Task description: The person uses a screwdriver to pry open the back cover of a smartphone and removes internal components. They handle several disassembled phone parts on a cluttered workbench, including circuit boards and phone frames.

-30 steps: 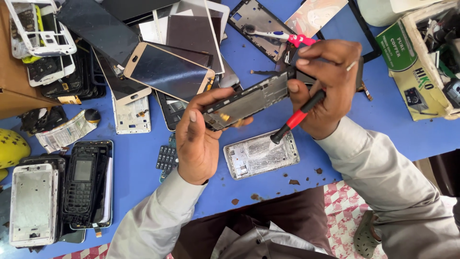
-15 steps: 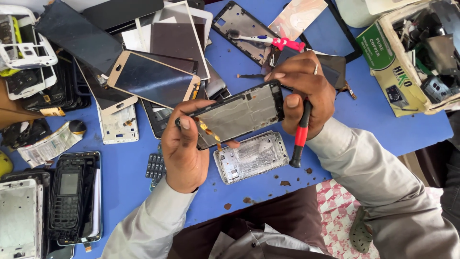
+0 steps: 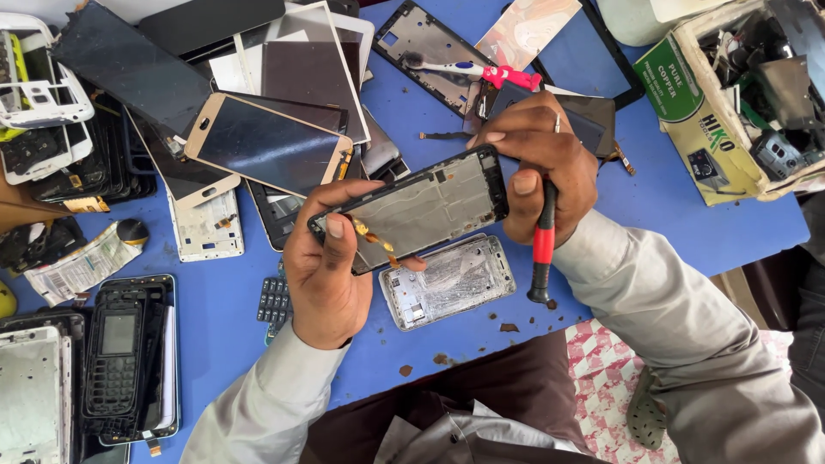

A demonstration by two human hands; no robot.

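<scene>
Above the blue table [image 3: 670,215], phone frame [image 3: 412,209] held level between both hands. Left hand [image 3: 331,275] clamped on its left end, thumb over the front. Right hand [image 3: 537,163] closed on its right end, also gripping a red-and-black screwdriver [image 3: 542,245] pointing down. Silver back plate [image 3: 447,281] lies just beneath. Green-and-white cardboard box [image 3: 696,112] of parts at upper right; crumpled printed wrapper [image 3: 82,266] at left.
</scene>
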